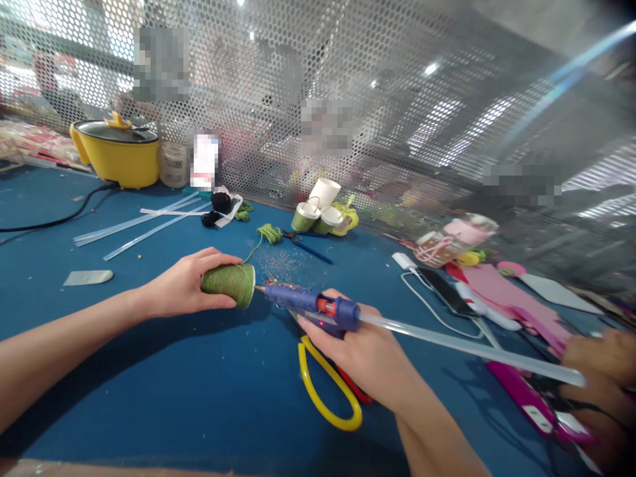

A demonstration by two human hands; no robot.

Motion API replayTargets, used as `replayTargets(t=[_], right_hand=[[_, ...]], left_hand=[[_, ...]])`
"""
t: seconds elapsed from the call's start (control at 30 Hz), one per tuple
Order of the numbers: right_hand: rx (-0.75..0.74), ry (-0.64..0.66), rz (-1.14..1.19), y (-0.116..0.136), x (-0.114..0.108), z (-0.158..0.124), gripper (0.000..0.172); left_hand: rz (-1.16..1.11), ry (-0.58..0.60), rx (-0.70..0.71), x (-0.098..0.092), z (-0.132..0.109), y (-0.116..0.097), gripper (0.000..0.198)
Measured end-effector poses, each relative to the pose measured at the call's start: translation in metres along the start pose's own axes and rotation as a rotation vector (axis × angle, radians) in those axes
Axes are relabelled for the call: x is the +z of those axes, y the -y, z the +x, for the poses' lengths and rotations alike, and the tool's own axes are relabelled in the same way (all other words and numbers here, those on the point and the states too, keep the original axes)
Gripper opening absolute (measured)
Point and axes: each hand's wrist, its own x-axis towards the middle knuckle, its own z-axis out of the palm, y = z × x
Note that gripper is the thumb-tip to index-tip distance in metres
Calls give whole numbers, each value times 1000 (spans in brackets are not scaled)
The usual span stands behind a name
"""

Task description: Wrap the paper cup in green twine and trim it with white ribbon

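Observation:
My left hand [186, 283] is closed around a paper cup wrapped in green yarn [226, 285], which lies on its side with the white rim facing right. A strand runs from it up to a small bundle of green yarn [269, 233]. In my right hand [355, 341] is a blue hot glue gun [303, 299] with a long clear glue stick sticking out behind. Its nozzle is at the cup's rim; whether it touches I cannot tell. Below the gun lie scissors [330, 391] with yellow and red handles, their blades partly hidden.
Behind stand white and green cups [320, 209], pliers [311, 245], a yellow electric pot [124, 156] and a phone [205, 159]. Clear glue sticks [136, 222] lie at left. On the right are a phone [444, 291], a magenta power strip [534, 404] and another person's hand [603, 354].

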Motion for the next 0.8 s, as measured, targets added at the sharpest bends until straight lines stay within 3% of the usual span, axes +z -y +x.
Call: replayTargets(t=[0.8], right_hand=[[24, 54, -7, 4, -1, -1, 20]], left_hand=[[67, -7, 61, 1, -1, 0, 53]])
